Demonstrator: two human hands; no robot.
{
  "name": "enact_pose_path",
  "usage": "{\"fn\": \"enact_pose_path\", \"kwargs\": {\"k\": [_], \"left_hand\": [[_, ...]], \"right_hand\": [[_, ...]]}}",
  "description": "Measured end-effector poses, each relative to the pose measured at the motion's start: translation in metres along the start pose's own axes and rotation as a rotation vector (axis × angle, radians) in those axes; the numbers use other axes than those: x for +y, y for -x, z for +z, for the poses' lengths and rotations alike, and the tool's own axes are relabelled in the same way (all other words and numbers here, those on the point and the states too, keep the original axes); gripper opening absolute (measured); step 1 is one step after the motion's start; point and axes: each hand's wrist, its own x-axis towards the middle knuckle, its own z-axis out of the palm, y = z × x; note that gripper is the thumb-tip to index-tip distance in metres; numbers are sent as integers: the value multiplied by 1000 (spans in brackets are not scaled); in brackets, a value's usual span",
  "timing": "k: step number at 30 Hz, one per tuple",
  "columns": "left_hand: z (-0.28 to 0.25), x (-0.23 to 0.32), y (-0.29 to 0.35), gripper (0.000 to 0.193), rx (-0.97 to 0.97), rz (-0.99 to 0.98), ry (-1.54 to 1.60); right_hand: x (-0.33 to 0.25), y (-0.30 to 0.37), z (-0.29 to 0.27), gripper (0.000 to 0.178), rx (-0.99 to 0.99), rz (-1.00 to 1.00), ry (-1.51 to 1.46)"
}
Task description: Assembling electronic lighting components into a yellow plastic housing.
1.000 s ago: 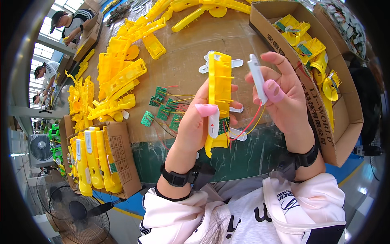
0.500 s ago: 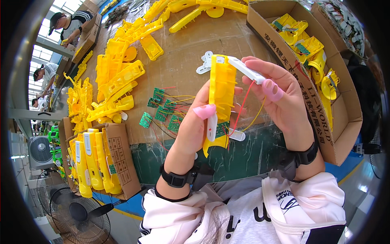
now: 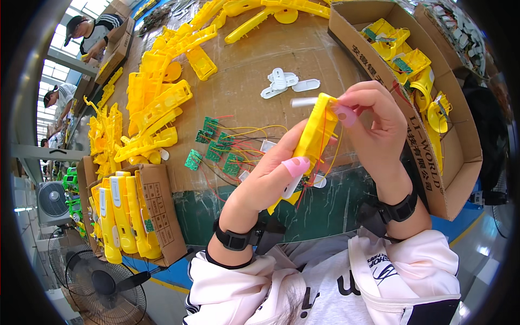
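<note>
My left hand (image 3: 271,176) is wrapped round a narrow yellow plastic housing (image 3: 313,135), held tilted above the table with its upper end leaning right. A white plastic piece (image 3: 291,187) shows beside the left thumb, which wears a pink finger cot. My right hand (image 3: 374,116) is closed in a pinch at the housing's upper end. A blurred white plastic strip (image 3: 304,102) juts out to the left there, its other end hidden by the housing and fingers. Red and yellow wires (image 3: 338,149) run from this end down to a partly hidden green circuit board near the housing's lower end.
Green circuit boards (image 3: 215,151) with wires lie left of my hands; white covers (image 3: 281,81) lie beyond. Yellow housings (image 3: 157,103) are piled at left. Cardboard boxes of yellow parts stand right (image 3: 455,179) and lower left (image 3: 162,211). Co-workers (image 3: 97,35) and a fan (image 3: 103,281) are at left.
The white strip has swung left, from right of the housing to across its upper end. My left hand has tilted the housing rightward, and my right fingers have moved lower against its end.
</note>
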Motion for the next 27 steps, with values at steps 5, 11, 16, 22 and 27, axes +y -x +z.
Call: {"fn": "enact_pose_path", "kwargs": {"k": [5, 11, 16, 22, 27], "left_hand": [[-1, 0, -1, 61, -85, 42, -8], [2, -8, 3, 75, 148, -37, -35], [5, -9, -2, 71, 131, 19, -171], [4, -6, 2, 57, 110, 23, -307], [8, -7, 0, 25, 113, 3, -206]], "right_hand": [[2, 2, 7, 9, 102, -20, -1], [3, 5, 10, 10, 20, -22, 130], [-1, 3, 3, 12, -19, 12, 136], [0, 4, 5, 6, -56, 48, 235], [4, 7, 10, 10, 23, 51, 176]]}}
